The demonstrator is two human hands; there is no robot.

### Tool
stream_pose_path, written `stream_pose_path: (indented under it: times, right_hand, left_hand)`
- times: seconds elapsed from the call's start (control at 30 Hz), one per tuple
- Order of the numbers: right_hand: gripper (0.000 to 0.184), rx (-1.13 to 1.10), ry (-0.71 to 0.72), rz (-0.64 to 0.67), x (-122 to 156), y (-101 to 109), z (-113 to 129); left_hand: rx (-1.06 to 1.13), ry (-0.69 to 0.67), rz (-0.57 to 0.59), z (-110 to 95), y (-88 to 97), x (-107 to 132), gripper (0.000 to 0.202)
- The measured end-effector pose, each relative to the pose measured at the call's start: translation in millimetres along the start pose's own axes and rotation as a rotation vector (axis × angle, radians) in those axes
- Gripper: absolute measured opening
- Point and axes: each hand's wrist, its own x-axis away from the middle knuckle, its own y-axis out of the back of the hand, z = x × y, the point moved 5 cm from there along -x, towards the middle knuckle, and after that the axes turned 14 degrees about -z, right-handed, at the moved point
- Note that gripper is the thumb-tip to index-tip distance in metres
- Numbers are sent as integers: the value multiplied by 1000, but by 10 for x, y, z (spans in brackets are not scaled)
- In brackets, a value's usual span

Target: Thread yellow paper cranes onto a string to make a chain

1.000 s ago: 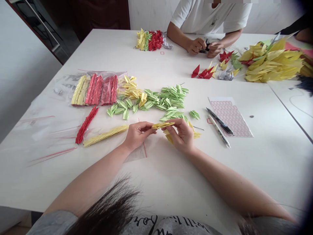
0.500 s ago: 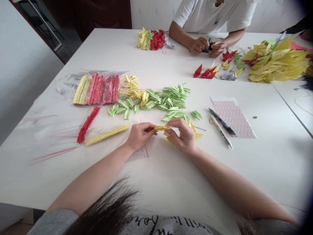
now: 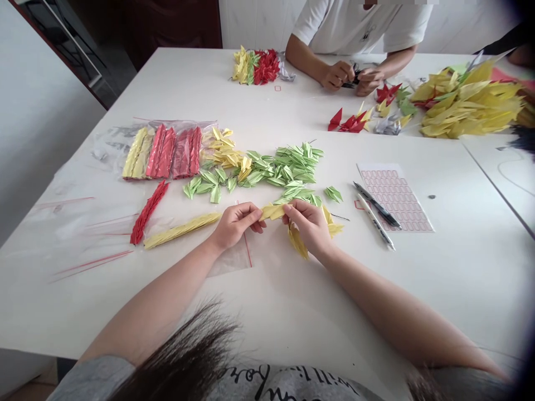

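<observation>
bridging the left hand (image 3: 233, 226) and right hand (image 3: 311, 227), a folded yellow paper strip (image 3: 273, 212) is pinched by both.

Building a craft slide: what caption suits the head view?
Left hand and right hand hold folded yellow paper, green folded pieces just beyond.

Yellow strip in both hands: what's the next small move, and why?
Probably use the right hand to draw the splayed yellow pieces in line with the yellow strip: the left hand pinches the strip too, while those pieces stick out beside the right hand.
</observation>
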Motion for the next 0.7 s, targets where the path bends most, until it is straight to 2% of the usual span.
stream_pose_path:
  times: [0.23, 0.47, 0.53, 0.7]
  right_hand:
    - [41, 16, -23, -39, -31, 30, -29]
    - [43, -18, -11, -50, -29, 16, -17]
    - [45, -20, 39, -72, -24, 20, 13]
    - [41, 103, 253, -93, 8, 28, 64]
  left_hand:
    - [37, 122, 116, -7, -19, 1, 44]
    - [74, 214, 152, 19, -10, -12, 42]
    - [64, 179, 128, 26, -11, -12, 43]
    - [50, 11, -73, 4, 20, -3, 40]
